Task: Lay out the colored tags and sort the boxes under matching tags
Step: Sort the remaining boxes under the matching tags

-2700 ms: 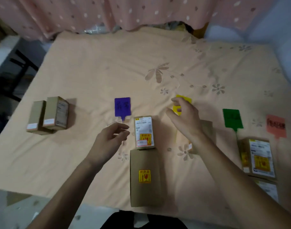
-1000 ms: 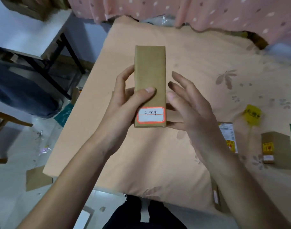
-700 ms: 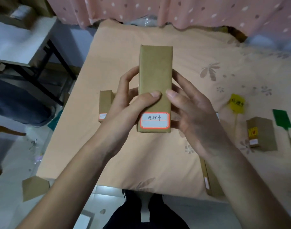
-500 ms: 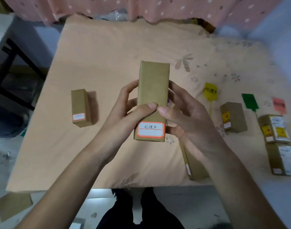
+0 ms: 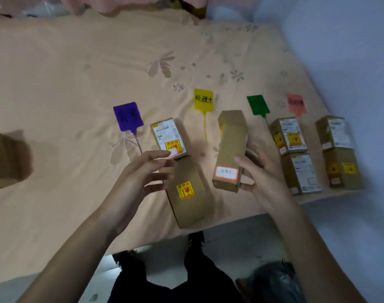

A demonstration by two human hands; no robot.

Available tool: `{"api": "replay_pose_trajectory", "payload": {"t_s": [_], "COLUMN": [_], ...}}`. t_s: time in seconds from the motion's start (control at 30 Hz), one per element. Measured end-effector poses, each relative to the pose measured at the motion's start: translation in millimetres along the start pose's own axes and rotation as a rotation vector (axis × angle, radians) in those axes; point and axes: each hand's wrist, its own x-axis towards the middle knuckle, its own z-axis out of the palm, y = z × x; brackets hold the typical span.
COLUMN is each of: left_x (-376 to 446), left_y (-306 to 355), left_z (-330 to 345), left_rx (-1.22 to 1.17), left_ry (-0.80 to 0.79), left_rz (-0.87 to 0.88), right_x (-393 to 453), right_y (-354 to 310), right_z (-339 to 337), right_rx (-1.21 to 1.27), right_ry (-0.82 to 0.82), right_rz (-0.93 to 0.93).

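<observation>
Long box [image 5: 230, 149] below yellow tag [image 5: 203, 99], right-hand fingers [image 5: 244, 166] curled round it; left fingers [image 5: 156, 165] loose, empty.

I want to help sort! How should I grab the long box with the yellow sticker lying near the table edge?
Take the long box across its two long sides, coming down from above. It lies flat with its broad face up and narrow width, so a thumb-and-fingers grip spans it. The near end, by the table edge, is clear; the small box crowds the far end.
</observation>
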Motion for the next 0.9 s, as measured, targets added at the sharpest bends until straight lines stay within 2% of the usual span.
{"api": "replay_pose_trajectory", "payload": {"t_s": [0.1, 0.27, 0.4, 0.47, 0.53, 0.7, 0.77, 0.9], "left_x": [12.5, 12.0, 9.0, 9.9, 10.5, 6.1, 0.9, -21.5], "left_y": [-15.6, -35.3, -42.6, -42.7, -37.3, -10.4, 2.3, 23.7], "left_z": [36.8, 74.0, 77.3, 75.6, 72.0, 45.3, 28.7, -18.9], "left_rx": [0.008, 0.056, 0.107, 0.119, 0.155, 0.274, 0.297, 0.390], "left_ry": [0.074, 0.151, 0.199, 0.213, 0.214, 0.286, 0.333, 0.445], "left_rz": [-0.032, -0.064, -0.070, -0.078, -0.071, -0.003, 0.024, 0.062], "right_x": [37.3, 73.4, 84.9, 89.7, 92.7, 95.0, 94.2, 91.9], "right_y": [40.9, 78.2, 81.0, 75.6, 59.4, 3.6, -22.0, -63.5], "right_z": [-37.3, -52.0, -40.1, -39.0, -46.2, -51.2, -28.7, 50.5], "right_rx": [-0.206, -0.868, -1.096, -1.073, -0.933, -0.838, -0.766, -0.488], "right_ry": [0.087, 0.185, 0.227, 0.194, 0.184, 0.266, 0.179, -0.211], "right_rz": [0.141, -0.061, -0.138, -0.108, -0.080, -0.274, -0.305, -0.137]}}
